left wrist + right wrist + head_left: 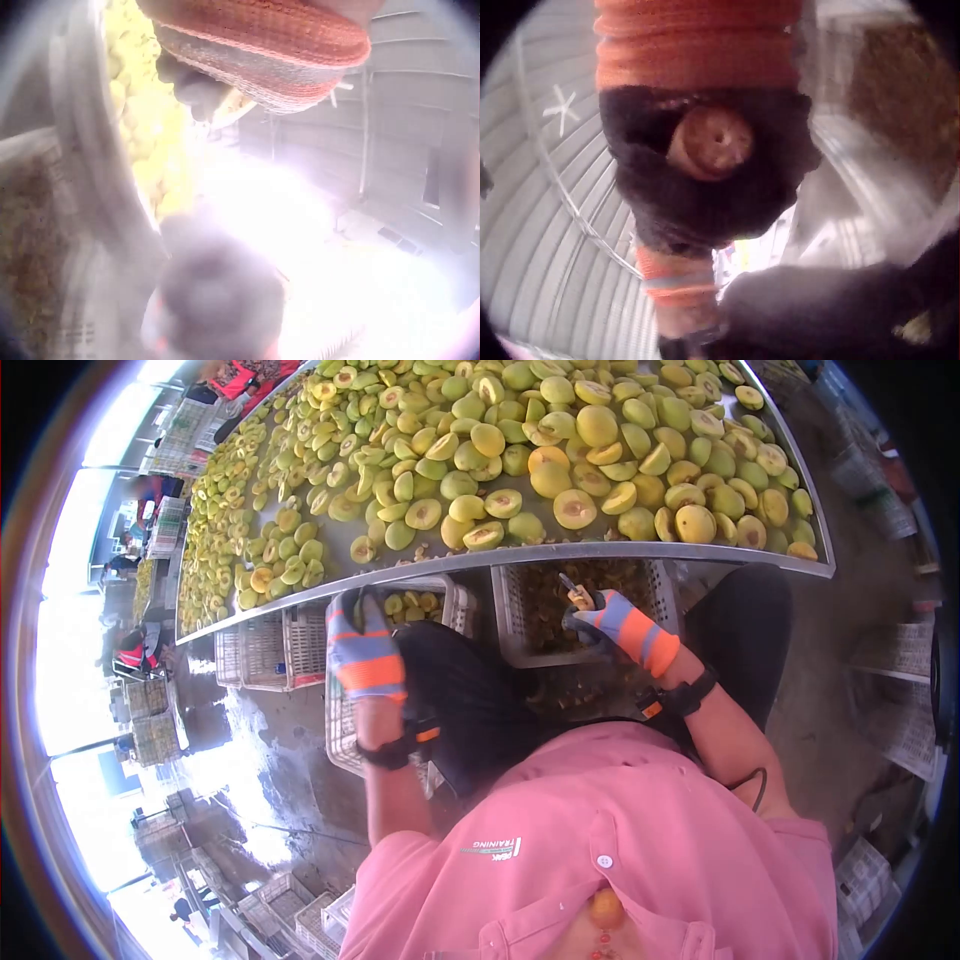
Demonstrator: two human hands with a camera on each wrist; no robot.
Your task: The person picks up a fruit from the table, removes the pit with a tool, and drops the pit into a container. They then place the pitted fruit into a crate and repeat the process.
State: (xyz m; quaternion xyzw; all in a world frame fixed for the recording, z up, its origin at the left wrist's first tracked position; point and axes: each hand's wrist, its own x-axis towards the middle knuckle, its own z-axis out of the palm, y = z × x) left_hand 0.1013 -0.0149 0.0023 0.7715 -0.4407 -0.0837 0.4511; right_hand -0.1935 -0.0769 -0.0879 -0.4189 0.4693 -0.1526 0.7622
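Note:
My left hand [367, 650], in a striped glove with dark fingers, is over the table's near edge at left. In the left wrist view the glove [262, 45] fills the top, its dark fingers curled against a pale yellowish piece [231, 107], apparently fruit, partly hidden. My right hand [630, 632] grips a small tool [579, 596] with a metal tip, above a crate [510, 630] of brownish bits. The right wrist view shows the round handle end [718, 141] inside the dark palm of the right glove [705, 202]. Halved green-yellow fruit [575, 509] covers the metal-edged table [480, 558].
A white crate [458, 605] with fruit pieces stands under the table edge, behind the left hand. More crates [262, 653] stand at left. My dark-clothed legs [470, 690] are below the table edge. Other people [135, 650] are at the far left.

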